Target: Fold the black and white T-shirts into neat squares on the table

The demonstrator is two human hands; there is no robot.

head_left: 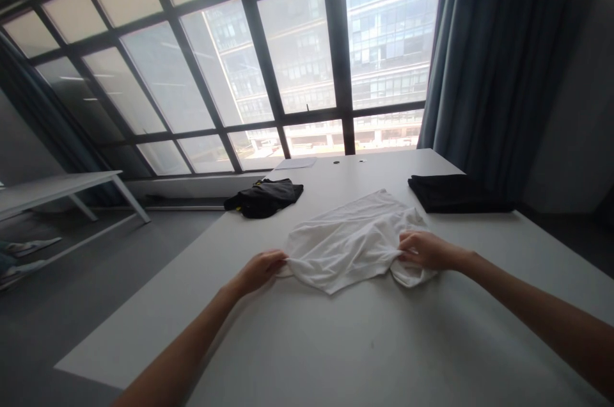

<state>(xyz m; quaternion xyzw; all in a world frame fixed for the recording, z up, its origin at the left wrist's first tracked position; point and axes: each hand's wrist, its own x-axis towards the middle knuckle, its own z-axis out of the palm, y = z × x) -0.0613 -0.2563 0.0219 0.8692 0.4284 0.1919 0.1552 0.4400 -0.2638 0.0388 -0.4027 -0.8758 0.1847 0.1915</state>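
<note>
A wrinkled white cloth garment [345,240] lies across the middle of the white table, its near edge sagging to a point between my hands. My left hand [263,270] is closed on the garment's left end, fingers pinched together. On the other side, my right hand [426,249] grips the right part of the cloth, and a loose fold hangs down below its fingers onto the tabletop. Both hands are low over the table, and the cloth is stretched between them.
A crumpled black garment [268,198] rests at the table's left edge. Folded black cloth [458,193] lies at the back right of the table [307,343]. Flat white paper [296,163] is near the far edge. Another table [52,191] and a person's shoes show at left.
</note>
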